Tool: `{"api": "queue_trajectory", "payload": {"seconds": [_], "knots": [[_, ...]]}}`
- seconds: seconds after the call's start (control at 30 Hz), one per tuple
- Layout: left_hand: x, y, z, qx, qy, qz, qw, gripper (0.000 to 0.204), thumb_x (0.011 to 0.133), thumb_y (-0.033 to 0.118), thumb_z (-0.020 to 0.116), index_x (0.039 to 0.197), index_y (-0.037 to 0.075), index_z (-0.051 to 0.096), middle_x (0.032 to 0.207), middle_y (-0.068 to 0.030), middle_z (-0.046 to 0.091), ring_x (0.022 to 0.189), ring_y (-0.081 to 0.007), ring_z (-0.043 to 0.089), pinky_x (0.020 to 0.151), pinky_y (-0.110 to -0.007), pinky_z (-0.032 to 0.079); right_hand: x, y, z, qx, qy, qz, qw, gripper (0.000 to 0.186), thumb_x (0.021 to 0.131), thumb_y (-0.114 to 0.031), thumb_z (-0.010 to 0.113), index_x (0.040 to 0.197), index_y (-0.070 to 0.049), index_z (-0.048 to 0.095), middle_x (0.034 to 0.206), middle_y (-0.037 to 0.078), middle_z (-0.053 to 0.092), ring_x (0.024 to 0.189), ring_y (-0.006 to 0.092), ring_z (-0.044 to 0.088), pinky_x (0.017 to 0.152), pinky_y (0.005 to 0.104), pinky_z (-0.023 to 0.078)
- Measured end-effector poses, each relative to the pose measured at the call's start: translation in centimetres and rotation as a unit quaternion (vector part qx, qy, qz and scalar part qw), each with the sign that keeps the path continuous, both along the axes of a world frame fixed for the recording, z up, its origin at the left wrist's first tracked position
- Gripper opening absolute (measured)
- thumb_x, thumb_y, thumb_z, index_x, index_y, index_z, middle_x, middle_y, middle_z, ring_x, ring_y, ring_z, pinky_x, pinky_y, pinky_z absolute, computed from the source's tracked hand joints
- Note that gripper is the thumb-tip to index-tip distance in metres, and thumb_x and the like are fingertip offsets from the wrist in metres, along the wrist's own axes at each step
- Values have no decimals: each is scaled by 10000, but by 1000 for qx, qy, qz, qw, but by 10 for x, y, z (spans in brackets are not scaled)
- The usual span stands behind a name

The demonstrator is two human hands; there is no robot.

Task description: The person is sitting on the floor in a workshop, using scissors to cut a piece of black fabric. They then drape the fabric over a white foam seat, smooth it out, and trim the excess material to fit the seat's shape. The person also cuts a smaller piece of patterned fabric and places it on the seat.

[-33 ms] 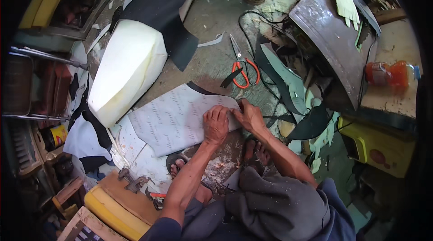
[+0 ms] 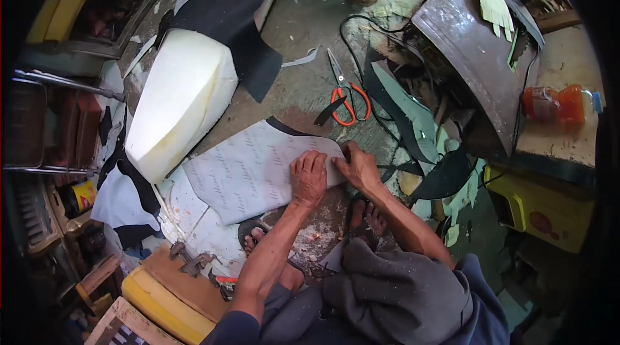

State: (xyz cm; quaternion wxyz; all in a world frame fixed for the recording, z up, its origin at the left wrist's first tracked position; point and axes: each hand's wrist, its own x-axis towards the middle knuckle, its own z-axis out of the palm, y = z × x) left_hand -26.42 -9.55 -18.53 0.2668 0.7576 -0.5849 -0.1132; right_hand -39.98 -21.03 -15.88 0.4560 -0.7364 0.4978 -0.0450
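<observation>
Both of the person's hands are on a pale grey sheet [image 2: 245,167] with rows of faint printing and a dark strip along part of its far edge. The sheet lies low in front of the feet, its left end over a white board [image 2: 197,213] on the floor [image 2: 307,19]. The left hand [image 2: 309,180] sits on the sheet near its right end, fingers bent and close together — whether they grip any of it, I cannot tell. The right hand [image 2: 357,167] pinches the sheet's right end, thumb on the near face and fingers bent behind the edge.

Just beyond, scissors [image 2: 341,80] with 2 orange handles lie on the floor, blades pointing away and slightly parted. A white foam block [image 2: 181,93] stands to the left, against a larger black-covered piece [image 2: 223,16]. To the right are grey-green offcuts [image 2: 407,116] and a dark curved panel [image 2: 468,54] with a pale glove [image 2: 495,6] on top.
</observation>
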Motion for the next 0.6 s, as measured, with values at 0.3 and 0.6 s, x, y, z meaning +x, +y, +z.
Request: {"api": "queue_trajectory", "payload": {"seconds": [0.3, 0.6], "knots": [[-11, -3, -5, -8, -100, -19, 995, 442, 874, 346, 715, 1284, 203, 633, 1214, -75, 505, 1204, -275, 481, 950, -475, 379, -18, 9, 16, 39, 4, -53, 998, 327, 903, -232, 697, 1070, 10, 552, 843, 286, 674, 831, 497, 675, 717, 534, 525], [-12, -1, -14, -2, -140, -28, 990, 475, 884, 358, 684, 1321, 186, 613, 1468, -117, 472, 1296, -313, 441, 1021, -490, 361, 12, -56, 23, -236, -35, 7, 971, 311, 884, -146, 684, 1116, 19, 559, 1001, 279, 617, 949, 477, 636, 789, 535, 508]]}}
